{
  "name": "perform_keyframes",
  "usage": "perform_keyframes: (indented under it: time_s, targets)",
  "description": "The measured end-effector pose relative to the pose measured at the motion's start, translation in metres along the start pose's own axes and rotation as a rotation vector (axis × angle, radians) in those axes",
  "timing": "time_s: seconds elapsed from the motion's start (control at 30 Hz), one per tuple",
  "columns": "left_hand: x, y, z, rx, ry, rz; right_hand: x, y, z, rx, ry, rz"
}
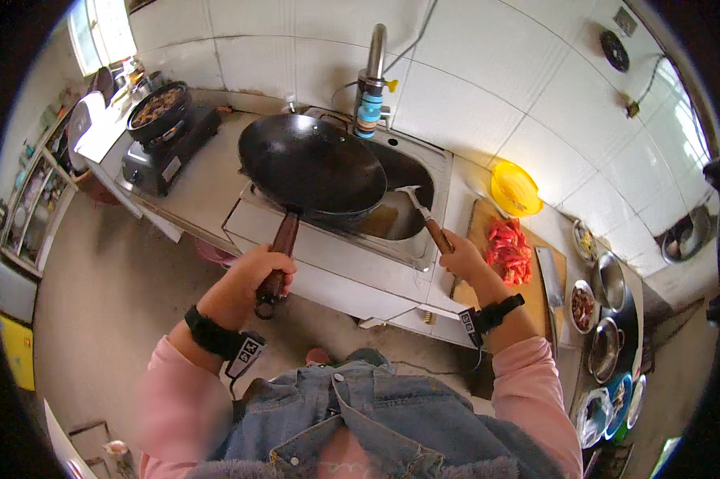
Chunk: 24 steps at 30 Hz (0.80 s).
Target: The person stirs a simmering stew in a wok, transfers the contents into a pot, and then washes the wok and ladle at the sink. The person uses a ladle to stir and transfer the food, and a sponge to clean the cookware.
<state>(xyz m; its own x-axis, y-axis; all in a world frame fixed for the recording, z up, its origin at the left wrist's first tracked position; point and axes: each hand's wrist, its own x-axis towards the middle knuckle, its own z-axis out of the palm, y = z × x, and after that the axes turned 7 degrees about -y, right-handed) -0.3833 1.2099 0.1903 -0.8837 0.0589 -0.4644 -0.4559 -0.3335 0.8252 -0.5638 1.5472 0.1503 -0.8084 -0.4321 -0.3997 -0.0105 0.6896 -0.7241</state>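
A: State the items, largest first.

B: The counter (216,156) runs along the tiled wall (248,60), with the steel sink (439,172) set into it. The black wok (312,164) is over the sink's left part, its handle (286,239) pointing near. Whether its base bears on the rim cannot be settled from this angle.

A: Next in size?

B: The wooden board (481,227), right of the sink, bearing red cut pieces (509,251) and a cleaver (549,275) on their right. Then the spatula (418,203), its head over the basin.

A: And the hands?

B: The left hand (266,273) has its fingers clamped around the wok's handle; the right hand (463,257), its fingers around the spatula's wooden grip.

A: Hazards?

B: The wok could tip if its weight, far from the single grip, twisted the handle. A wide rightward sweep of the right hand could knock the cleaver.
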Motion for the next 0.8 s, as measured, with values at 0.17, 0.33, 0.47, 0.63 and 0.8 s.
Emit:
perform_keyframes:
  time_s: [0.17, 0.33, 0.47, 0.63, 0.8]
  targets:
    - [-0.001, 0.012, -0.007, 0.224, 0.022, -0.052, 0.044, 0.003, -0.022, -0.211, -0.184, -0.08]
    - [0.002, 0.017, -0.002, 0.232, 0.136, -0.125, 0.098, 0.012, -0.019, -0.475, -0.24, -0.252]
    - [0.01, 0.023, 0.0, 0.224, 0.219, -0.152, 0.122, 0.017, -0.018, -0.448, -0.325, -0.167]
    - [0.012, 0.023, 0.002, 0.192, 0.264, -0.197, 0.144, 0.011, -0.036, -0.876, -0.278, -0.288]
    - [0.014, 0.025, 0.002, 0.123, 0.235, -0.156, 0.165, 0.001, -0.068, -0.783, -0.325, -0.488]
